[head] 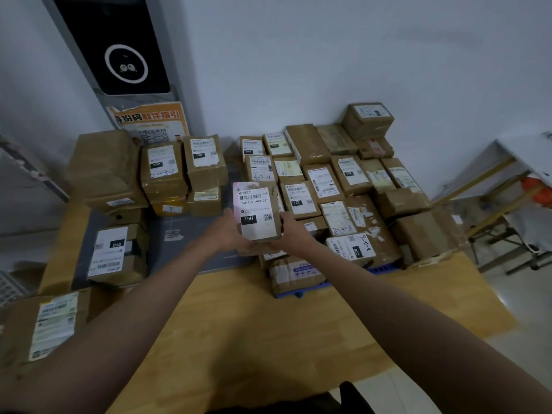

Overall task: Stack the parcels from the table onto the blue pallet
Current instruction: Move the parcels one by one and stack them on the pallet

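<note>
A small brown parcel (256, 211) with a white label marked 15H is held between both hands, over the left edge of the parcel stack. My left hand (229, 231) grips its left side and my right hand (289, 231) grips its lower right side. Under the stack, the blue pallet (301, 292) shows only as a strip at its near edge. Several labelled parcels (328, 186) are packed on it in rows. More parcels (162, 171) stand stacked at the back left of the wooden table (268, 339).
A parcel (115, 253) with a 010 label lies on a grey mat (185, 237) on the left. Another parcel (44, 327) sits at the near left corner. A grey kiosk (119, 55) stands against the wall. A folding table (513, 180) is at the right.
</note>
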Demonstrator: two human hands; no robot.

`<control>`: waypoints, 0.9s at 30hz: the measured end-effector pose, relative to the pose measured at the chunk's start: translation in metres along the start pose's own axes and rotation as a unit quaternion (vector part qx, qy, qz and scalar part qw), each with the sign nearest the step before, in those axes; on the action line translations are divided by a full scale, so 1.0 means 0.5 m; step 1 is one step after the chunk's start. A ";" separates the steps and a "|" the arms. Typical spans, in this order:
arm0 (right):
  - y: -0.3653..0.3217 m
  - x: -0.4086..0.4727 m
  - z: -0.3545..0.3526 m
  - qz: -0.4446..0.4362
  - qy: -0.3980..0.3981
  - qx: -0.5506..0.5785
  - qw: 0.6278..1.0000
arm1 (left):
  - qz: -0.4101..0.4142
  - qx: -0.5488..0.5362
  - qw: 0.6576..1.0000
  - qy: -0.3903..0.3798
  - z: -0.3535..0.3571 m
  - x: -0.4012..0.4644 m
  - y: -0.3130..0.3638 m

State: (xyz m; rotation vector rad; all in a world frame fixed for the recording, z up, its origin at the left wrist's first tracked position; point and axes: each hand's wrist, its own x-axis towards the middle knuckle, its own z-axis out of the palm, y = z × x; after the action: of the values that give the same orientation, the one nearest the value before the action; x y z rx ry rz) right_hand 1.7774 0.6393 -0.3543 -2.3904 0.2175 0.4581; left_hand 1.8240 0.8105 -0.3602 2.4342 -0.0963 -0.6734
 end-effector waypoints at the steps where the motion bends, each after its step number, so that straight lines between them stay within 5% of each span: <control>1: 0.013 0.000 -0.010 0.006 0.004 0.003 1.000 | 0.001 -0.002 1.000 -0.004 0.013 0.008 0.013; 27: 0.413 0.105 -0.281 0.000 -0.010 0.031 0.999 | -0.004 -0.036 0.999 -0.034 0.317 0.168 0.362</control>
State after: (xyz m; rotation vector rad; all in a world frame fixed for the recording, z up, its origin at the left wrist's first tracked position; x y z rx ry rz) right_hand 1.8065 0.3897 -0.3993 -2.3241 0.2200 0.4680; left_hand 1.8353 0.5595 -0.4028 2.3455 -0.0893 -0.7493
